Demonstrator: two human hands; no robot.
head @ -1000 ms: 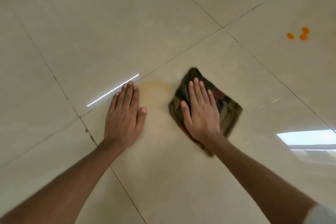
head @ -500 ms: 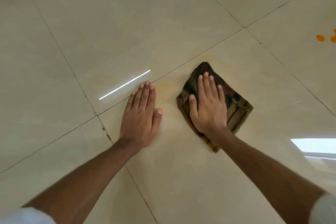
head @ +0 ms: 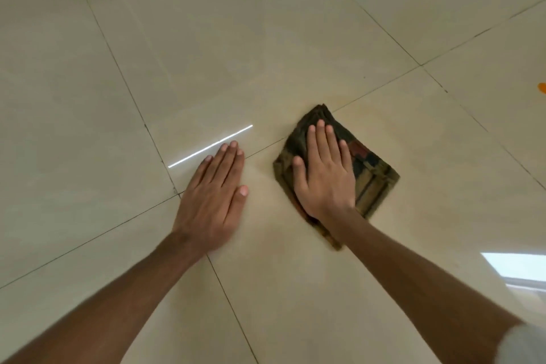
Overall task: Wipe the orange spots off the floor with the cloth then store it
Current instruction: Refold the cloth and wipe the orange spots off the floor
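A folded dark patterned cloth [head: 373, 175] lies flat on the beige tiled floor [head: 206, 53], right of centre. My right hand [head: 323, 174] presses flat on top of it, fingers straight and pointing away from me. My left hand [head: 215, 192] rests palm-down on the bare tile to the left of the cloth, a hand's width away and holding nothing. A faint yellowish smear [head: 348, 102] shows on the tile around the cloth's far corner. One orange spot [head: 542, 87] is just visible at the right edge of the view.
Dark grout lines cross the floor diagonally. A thin bright light reflection [head: 209, 146] lies just beyond my left fingertips. A window reflection [head: 517, 269] glares at the lower right. A white sleeve edge [head: 523, 346] shows at the bottom right.
My right hand has slid the cloth forward and slightly left over the smeared patch. The view has shifted, so the orange spots have moved almost out at the right edge. My left hand stays planted.
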